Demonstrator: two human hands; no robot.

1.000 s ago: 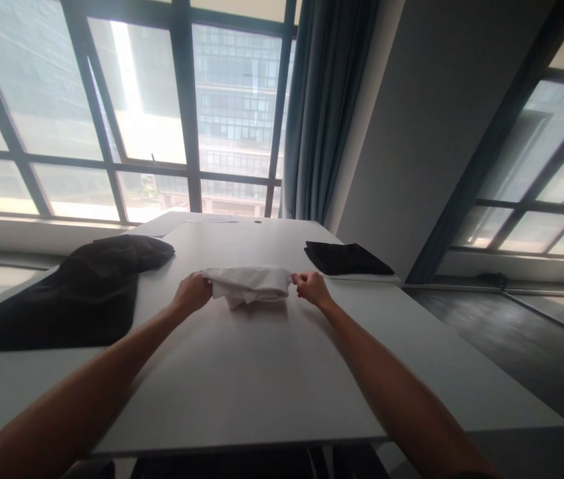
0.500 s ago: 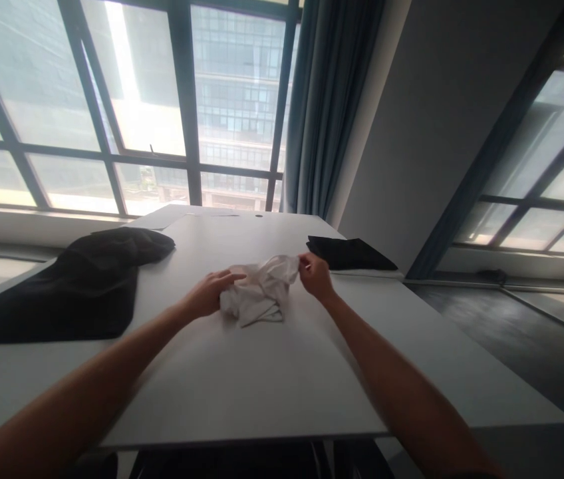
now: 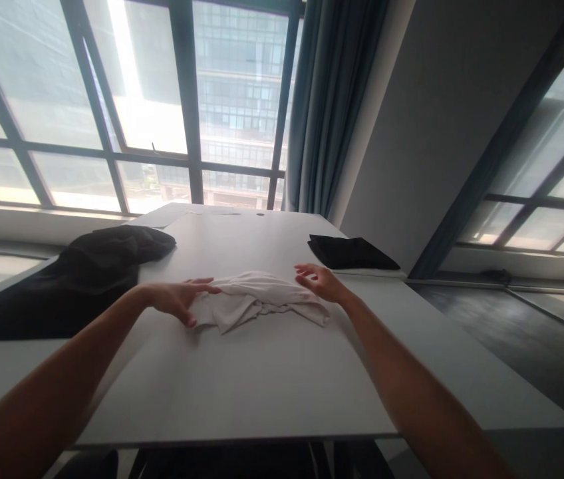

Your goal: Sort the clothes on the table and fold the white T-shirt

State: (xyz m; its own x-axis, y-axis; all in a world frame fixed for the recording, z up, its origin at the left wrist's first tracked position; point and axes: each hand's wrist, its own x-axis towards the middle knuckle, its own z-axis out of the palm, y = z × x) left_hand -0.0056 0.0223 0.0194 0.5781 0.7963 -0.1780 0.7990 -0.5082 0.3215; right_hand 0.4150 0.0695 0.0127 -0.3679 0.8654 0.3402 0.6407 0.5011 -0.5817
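Currently | one left hand [image 3: 169, 298], one right hand [image 3: 326, 283], both with fingers [image 3: 203, 289] released | one rumpled white cloth [image 3: 262, 293] nearby | two black cloths [image 3: 97, 286] [image 3: 354, 253] | one tabletop [image 3: 242, 386]

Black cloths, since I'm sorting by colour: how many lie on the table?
2 visible: a rumpled black cloth on the left and a folded black cloth on the right. Others could be hidden underneath.

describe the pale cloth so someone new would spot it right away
Start at the white table before the windows. Between the left hand and right hand lies the creased pale cloth. Its light colour separates it from the dark cloth heap leftward and black folded cloth rightward.
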